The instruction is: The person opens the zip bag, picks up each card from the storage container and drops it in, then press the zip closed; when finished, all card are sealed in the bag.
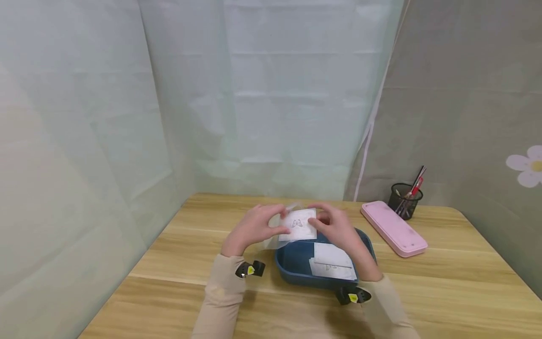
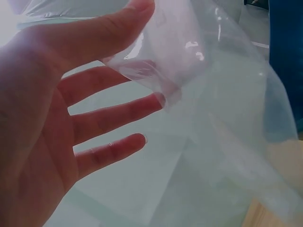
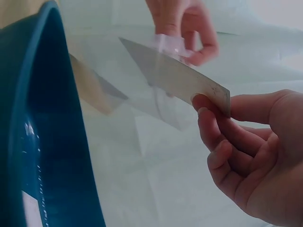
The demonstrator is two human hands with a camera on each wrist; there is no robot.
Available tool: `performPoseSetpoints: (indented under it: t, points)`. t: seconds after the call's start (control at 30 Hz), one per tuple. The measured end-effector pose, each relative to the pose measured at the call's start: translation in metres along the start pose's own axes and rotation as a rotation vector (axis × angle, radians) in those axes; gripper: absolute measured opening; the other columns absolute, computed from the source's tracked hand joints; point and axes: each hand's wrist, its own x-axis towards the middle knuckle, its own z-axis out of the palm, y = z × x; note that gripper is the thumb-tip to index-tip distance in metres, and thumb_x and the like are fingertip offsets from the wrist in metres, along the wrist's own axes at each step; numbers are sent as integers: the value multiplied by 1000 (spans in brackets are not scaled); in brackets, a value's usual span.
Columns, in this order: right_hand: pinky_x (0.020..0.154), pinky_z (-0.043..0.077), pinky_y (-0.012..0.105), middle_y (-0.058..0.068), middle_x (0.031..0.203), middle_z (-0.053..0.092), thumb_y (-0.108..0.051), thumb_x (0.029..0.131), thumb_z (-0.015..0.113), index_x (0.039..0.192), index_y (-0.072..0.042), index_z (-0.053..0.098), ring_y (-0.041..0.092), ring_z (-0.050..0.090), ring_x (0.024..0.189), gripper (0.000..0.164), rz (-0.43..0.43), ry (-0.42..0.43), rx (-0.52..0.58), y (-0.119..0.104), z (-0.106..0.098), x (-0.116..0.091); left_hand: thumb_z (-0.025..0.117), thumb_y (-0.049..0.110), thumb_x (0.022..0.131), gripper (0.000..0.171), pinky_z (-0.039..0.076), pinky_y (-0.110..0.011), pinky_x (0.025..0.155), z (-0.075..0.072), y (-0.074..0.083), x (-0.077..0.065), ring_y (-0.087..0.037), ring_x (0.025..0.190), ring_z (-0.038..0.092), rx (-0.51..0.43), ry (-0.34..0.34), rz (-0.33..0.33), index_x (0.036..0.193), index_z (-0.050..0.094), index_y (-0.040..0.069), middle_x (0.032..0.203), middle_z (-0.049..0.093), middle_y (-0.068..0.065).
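My right hand (image 1: 338,227) pinches the right edge of a white card (image 1: 301,228) with a butterfly drawing on it. Opposite it, my left hand (image 1: 254,229) pinches a clear plastic bag (image 2: 246,90) between thumb and fingers, its other fingers spread. In the right wrist view the card (image 3: 189,80) is tilted, and its far part lies in or against the bag; which one I cannot tell. Beneath both hands stands a blue bin (image 1: 288,274). Several white papers or cards (image 1: 333,254) lie inside it, some with small drawings.
A pink case (image 1: 394,229) lies to the right of the bin on the wooden table (image 1: 178,263). Behind it stands a black mesh pen holder (image 1: 405,207) with pens and a red-handled item. Pale curtains (image 1: 292,103) hang around the table.
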Motion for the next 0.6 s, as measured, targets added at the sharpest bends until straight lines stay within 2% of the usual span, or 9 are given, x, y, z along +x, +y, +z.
performPoseSetpoints:
  t: [0.17, 0.33, 0.4, 0.6]
  points:
    - [58, 42, 25, 9, 78, 67, -12, 90, 68, 125, -8, 60, 14, 52, 62, 36, -8, 27, 15, 0, 10, 2, 76, 37, 82, 32, 43, -31, 78, -1, 4, 2, -10, 79, 56, 3, 20, 46, 98, 56, 18, 92, 66, 5]
    - [58, 43, 25, 8, 76, 66, -12, 90, 67, 127, -9, 59, 14, 51, 61, 37, -3, 33, 28, -1, 20, 3, 76, 36, 83, 32, 46, -32, 78, -1, 6, 3, -18, 77, 60, -4, 44, 93, 99, 57, 16, 91, 67, 3]
    - [61, 46, 26, 11, 81, 69, -11, 91, 66, 129, -8, 58, 16, 54, 64, 39, 1, 26, 39, -2, 22, 3, 76, 35, 83, 32, 48, -32, 78, -1, 6, 3, -18, 77, 61, -8, 61, 108, 100, 58, 15, 90, 67, 3]
    - [73, 53, 30, 15, 97, 73, -8, 92, 63, 136, -3, 51, 18, 65, 77, 46, -7, -13, 53, -2, 26, 2, 77, 33, 81, 32, 49, -32, 77, 1, 6, 3, -11, 75, 58, 9, 112, 135, 101, 60, 15, 89, 67, 4]
